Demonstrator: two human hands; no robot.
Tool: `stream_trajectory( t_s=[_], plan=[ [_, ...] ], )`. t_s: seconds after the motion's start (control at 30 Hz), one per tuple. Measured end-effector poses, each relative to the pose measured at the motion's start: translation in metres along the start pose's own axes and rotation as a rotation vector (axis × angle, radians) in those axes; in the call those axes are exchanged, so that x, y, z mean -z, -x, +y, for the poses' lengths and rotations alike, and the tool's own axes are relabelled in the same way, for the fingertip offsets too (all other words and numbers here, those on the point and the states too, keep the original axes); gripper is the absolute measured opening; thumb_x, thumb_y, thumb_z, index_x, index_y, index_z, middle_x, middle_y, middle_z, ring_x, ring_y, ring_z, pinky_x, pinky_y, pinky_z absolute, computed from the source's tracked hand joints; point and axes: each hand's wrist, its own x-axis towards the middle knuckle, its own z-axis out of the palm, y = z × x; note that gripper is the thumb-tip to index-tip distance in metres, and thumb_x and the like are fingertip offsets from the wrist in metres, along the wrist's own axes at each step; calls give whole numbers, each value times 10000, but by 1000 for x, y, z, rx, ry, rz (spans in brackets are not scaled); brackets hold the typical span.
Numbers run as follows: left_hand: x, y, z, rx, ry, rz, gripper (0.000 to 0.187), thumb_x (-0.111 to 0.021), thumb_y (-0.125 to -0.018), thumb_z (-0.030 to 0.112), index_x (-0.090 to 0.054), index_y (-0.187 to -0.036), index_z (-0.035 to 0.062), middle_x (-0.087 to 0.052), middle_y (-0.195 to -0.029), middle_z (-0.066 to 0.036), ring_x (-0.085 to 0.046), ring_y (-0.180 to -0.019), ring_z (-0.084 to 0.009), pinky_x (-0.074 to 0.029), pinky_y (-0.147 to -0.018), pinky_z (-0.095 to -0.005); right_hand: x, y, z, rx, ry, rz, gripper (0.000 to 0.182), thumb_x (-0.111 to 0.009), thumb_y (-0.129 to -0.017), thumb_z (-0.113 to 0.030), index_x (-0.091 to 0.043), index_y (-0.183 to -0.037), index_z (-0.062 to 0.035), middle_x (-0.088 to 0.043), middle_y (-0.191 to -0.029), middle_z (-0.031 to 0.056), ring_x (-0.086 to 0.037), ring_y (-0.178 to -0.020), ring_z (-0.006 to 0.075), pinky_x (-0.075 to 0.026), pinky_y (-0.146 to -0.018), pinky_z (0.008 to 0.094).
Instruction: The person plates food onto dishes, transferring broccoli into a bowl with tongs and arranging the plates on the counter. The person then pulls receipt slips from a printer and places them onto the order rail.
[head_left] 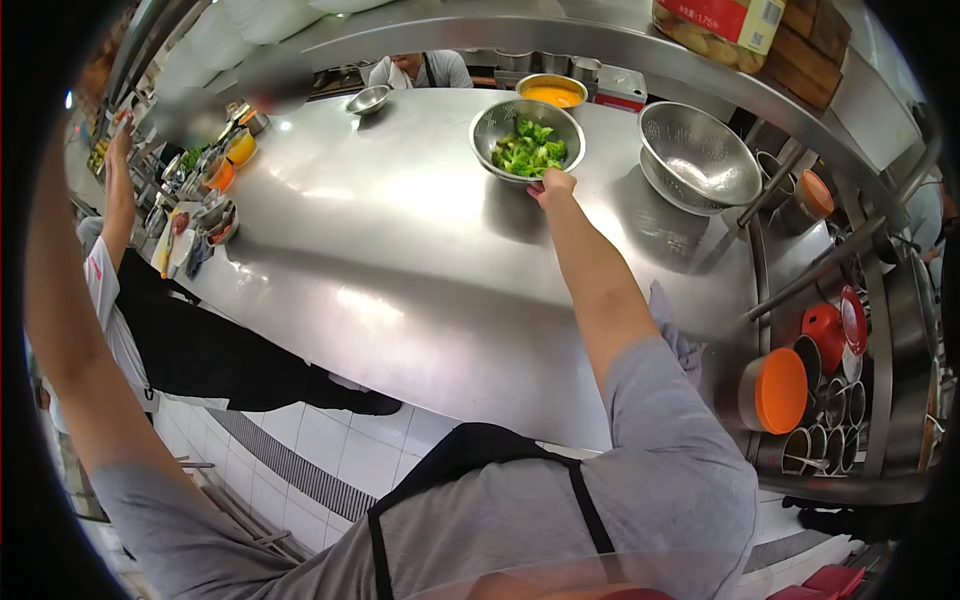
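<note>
My right hand point(553, 184) is stretched far across the steel table, its fingers closed on the near rim of a metal colander point(484, 140). Bright green broccoli pieces point(528, 148) lie in this colander. Just behind it stands a steel bowl of orange liquid point(551, 94). To the right is a larger perforated colander point(697, 160), tilted and with nothing visible in it. My left arm point(65, 300) is raised along the left edge of the view, and its hand is out of sight.
A co-worker in a black apron point(200, 330) stands at the table's left side, near bowls and a cutting board. Another person point(425, 70) is at the far edge. A small bowl point(368, 99) and a cloth point(676, 335) lie on the steel table point(400, 250). Shelf rails point(820, 265) border the right.
</note>
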Motion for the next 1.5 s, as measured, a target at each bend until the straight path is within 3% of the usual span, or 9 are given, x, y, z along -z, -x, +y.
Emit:
stream_trajectory(
  t_s=[0.17, 0.33, 0.47, 0.63, 0.77, 1.1, 1.17, 1.33, 1.5],
  plan=[
    [91, 87, -1, 232, -157, 75, 148, -689, -645, 68, -601, -737, -7, -613, -776, -106, -555, -681, -181, -451, -599, -299, 28, 52, 19, 166, 24, 97, 438, -442, -737, 20, -235, -1102, -107, -421, -1061, 168, -551, -779, 264, -506, -567, 369],
    [89, 298, -7, 150, -129, -434, 269, -697, -599, 61, -583, -833, -6, -571, -837, -86, -518, -805, -214, -393, -761, -320, 119, 176, 32, 73, 204, -139, 751, -593, -742, -129, -122, -1326, -85, -533, -885, 128, -565, -692, 196, -507, -583, 309],
    [-11, 390, 36, 236, 265, -560, 197, -710, -567, 38, -584, -717, 13, -554, -683, -111, -511, -647, -269, -391, -606, -344, 201, 258, -3, 754, 1114, -33, 372, -590, -747, -213, -545, -1064, -24, -608, -850, 143, -582, -726, 210, -468, -666, 291],
    [-89, 452, 55, 125, 267, -483, 95, -657, -640, 80, -593, -709, 66, -547, -657, -43, -519, -616, -217, -369, -574, -320, 300, 382, -159, 1247, 1529, 614, 199, -478, -721, -89, -602, -865, -32, -592, -839, 179, -577, -763, 321, -463, -698, 390],
    [-126, 471, 67, 16, 210, -469, 67, -620, -675, 79, -596, -737, 86, -535, -655, -22, -513, -617, -193, -364, -584, -318, 394, 391, -239, 317, 2096, 857, 204, -459, -749, -88, -592, -881, -7, -579, -932, 206, -571, -876, 316, -467, -730, 401],
    [-127, 460, 66, 199, 313, -493, 295, -647, -671, 102, -578, -954, 57, -543, -908, -110, -496, -870, -267, -383, -771, -344, 442, 352, -260, 199, 2452, 614, 184, -585, -660, -154, -604, -784, -20, -620, -787, 143, -620, -731, 254, -505, -598, 358],
    [-123, 463, 66, 265, 291, -429, 279, -636, -683, 93, -577, -952, 52, -545, -910, -111, -497, -870, -264, -383, -773, -342, 401, 367, -283, -308, 1930, 504, 180, -580, -636, -161, -590, -737, -12, -609, -689, 115, -602, -538, 224, -469, -441, 316],
    [-115, 454, 38, 564, 265, -136, 223, -591, -736, 80, -572, -953, 33, -537, -934, -127, -500, -879, -263, -386, -778, -325, 400, 389, -308, -163, 1887, 553, 458, -606, -680, -432, -625, -878, -19, -607, -763, 121, -560, -598, 208, -432, -533, 355],
    [-132, 484, 19, 1213, 581, -245, 359, -509, -822, 193, -466, -1143, 37, -515, -1005, -104, -524, -839, -168, -457, -658, -269, 398, 414, -278, -13, 2057, 821, 336, -546, -749, -285, -588, -933, -7, -584, -913, 213, -561, -865, 359, -429, -734, 417]
  ],
)
